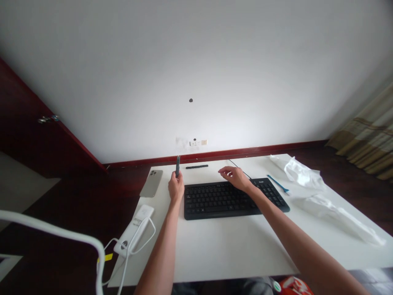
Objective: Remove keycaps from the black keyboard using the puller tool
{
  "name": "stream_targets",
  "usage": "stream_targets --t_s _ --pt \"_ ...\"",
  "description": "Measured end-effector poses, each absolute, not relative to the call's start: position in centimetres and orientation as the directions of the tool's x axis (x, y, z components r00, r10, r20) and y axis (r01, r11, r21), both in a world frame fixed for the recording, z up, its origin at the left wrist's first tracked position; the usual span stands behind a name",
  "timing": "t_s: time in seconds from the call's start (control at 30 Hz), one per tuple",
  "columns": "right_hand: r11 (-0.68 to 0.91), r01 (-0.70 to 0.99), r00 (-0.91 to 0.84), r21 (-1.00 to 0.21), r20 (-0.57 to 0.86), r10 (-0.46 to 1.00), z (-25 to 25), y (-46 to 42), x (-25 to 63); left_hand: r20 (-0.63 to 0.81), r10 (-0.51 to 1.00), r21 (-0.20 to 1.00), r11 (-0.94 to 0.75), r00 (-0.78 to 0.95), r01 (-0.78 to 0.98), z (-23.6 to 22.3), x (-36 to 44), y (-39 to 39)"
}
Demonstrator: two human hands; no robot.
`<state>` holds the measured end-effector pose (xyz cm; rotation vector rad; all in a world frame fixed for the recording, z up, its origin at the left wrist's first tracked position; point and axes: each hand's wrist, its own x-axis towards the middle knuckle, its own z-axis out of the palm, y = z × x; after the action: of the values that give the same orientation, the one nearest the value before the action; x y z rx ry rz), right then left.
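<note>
My left hand (176, 187) is closed around a slim dark tool (177, 166) with a lighter tip, held upright beside the keyboard's left end. Its exact kind is too small to make out. Above the upper middle of the black keyboard (211, 200) hovers my right hand (235, 177), fingers loosely bent and pointing left, with nothing visible in them. A short black stick-like piece (197, 166) lies behind the keyboard. To the right of the keys rests a thin blue tool (278, 184).
On the white table's (215, 250) left side lie a grey phone (152, 183) and a white power strip (135, 229) with looping white cable (76, 236). Crumpled white plastic wrapping (302, 174) lies at the right. A red package (293, 287) shows below the front edge.
</note>
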<state>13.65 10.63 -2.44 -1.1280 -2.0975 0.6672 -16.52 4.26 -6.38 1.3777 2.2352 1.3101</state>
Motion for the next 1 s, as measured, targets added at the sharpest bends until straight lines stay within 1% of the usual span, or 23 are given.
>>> stream_targets --t_s 0.2,0.3,0.4,0.47,0.6,0.7,0.8,0.9,1.0 --pt "0.455 0.505 -0.356 -0.734 0.303 0.884 -3.5 7.8 15.5 0.280 0.799 0.795 0.118 -0.532 0.595 -5.6 -16.2 3.9" --pt "0.447 0.502 -0.334 -0.741 0.310 0.890 -4.0 7.4 15.7 0.327 0.824 0.759 0.062 -0.462 0.648 -5.0 -15.4 3.3" --pt "0.448 0.480 -0.330 -0.755 0.317 0.889 -3.7 6.9 15.6 0.375 0.865 0.685 -0.016 -0.334 0.728 -4.1 -13.7 2.3" --pt "0.466 0.469 -0.380 -0.750 0.305 0.873 -3.2 6.4 15.5 0.394 0.890 0.654 -0.097 -0.228 0.750 -3.5 -12.2 1.4" --pt "0.546 0.434 -0.544 -0.716 0.275 0.793 -2.1 5.0 14.9 0.424 0.904 0.623 -0.338 0.058 0.705 -2.7 -8.8 0.0" --pt "0.554 0.398 -0.540 -0.731 0.302 0.786 -1.8 4.1 14.1 0.411 0.892 0.608 -0.422 0.188 0.673 -2.6 -7.0 -0.4" --pt "0.531 0.377 -0.500 -0.759 0.315 0.806 -1.9 3.8 13.5 0.401 0.889 0.589 -0.436 0.222 0.681 -2.8 -6.4 -0.4" --pt "0.484 0.363 -0.422 -0.797 0.322 0.847 -2.2 3.8 13.3 0.410 0.894 0.576 -0.409 0.183 0.708 -2.9 -6.6 -0.3" --pt "0.416 0.268 -0.343 -0.869 0.318 0.884 -2.6 4.0 13.3 0.410 0.902 0.595 -0.378 0.138 0.709 -3.0 -7.1 -0.2"
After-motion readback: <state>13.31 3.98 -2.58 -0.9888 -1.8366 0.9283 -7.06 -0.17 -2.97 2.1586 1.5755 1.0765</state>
